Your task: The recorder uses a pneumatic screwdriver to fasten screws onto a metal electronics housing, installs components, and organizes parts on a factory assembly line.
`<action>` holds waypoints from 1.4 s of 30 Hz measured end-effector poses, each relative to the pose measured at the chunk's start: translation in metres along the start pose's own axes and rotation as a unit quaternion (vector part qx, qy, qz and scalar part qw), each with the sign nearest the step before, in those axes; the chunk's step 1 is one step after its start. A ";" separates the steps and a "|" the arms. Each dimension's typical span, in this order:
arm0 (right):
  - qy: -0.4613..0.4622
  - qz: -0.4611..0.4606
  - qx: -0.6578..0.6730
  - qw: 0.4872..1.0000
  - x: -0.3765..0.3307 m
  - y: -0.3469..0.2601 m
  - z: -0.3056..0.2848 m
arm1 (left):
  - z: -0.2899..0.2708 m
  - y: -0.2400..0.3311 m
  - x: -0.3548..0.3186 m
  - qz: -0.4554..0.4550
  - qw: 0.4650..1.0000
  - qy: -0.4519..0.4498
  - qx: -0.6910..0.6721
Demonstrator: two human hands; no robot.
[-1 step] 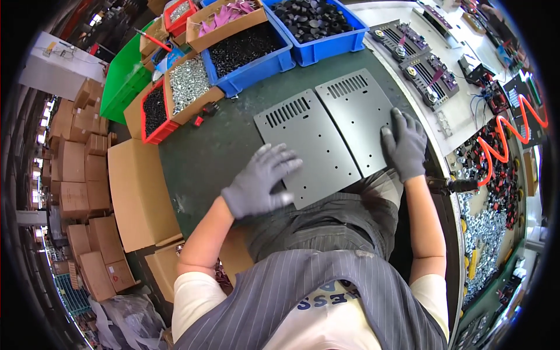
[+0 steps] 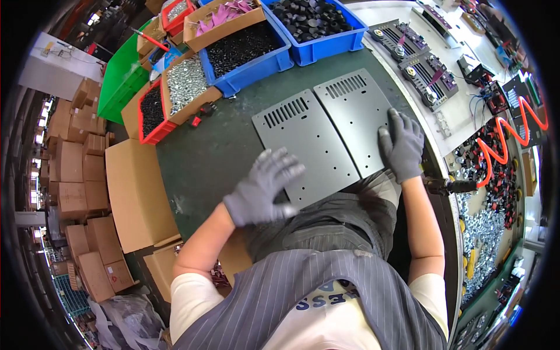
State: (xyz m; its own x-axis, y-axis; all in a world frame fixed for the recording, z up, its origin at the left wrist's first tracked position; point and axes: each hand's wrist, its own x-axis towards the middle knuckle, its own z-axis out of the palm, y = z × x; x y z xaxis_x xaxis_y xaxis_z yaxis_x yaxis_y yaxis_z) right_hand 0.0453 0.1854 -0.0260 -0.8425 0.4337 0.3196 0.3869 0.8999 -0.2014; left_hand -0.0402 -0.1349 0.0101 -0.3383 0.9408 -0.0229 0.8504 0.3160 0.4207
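Two flat grey metal plates lie side by side at a slant in front of me, a left plate (image 2: 312, 154) and a right plate (image 2: 357, 119). Each has a row of slots at its far end and several small round holes. My left hand (image 2: 262, 189), in a grey glove, is open with fingers spread at the left plate's near left edge; slight blur hides whether it touches. My right hand (image 2: 403, 146), also gloved, rests at the right plate's right edge, fingers stretched and thumb apart, gripping nothing.
Blue bins of black parts (image 2: 312, 23), a cardboard box of silver screws (image 2: 186, 84) and a red bin (image 2: 154, 114) line the far side of the green table (image 2: 198, 157). A small black-and-red part (image 2: 201, 114) lies nearby. An orange coiled hose (image 2: 496, 146) hangs at right.
My left hand has shifted slightly toward me, still spread. My right hand stays at the right plate's edge. The whole view has moved a little.
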 end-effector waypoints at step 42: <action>-0.047 -0.245 -0.028 0.968 0.296 -0.150 0.055 | 0.031 0.007 0.008 -0.040 0.999 0.018 0.016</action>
State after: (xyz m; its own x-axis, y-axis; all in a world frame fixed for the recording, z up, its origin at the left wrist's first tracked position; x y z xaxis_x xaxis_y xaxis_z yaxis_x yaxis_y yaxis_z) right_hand -0.2826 0.1757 0.0478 -0.9593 -0.0502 0.2778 -0.0507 0.9987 0.0056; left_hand -0.0243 -0.1208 -0.0155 -0.4199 0.9073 -0.0233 0.8316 0.3949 0.3904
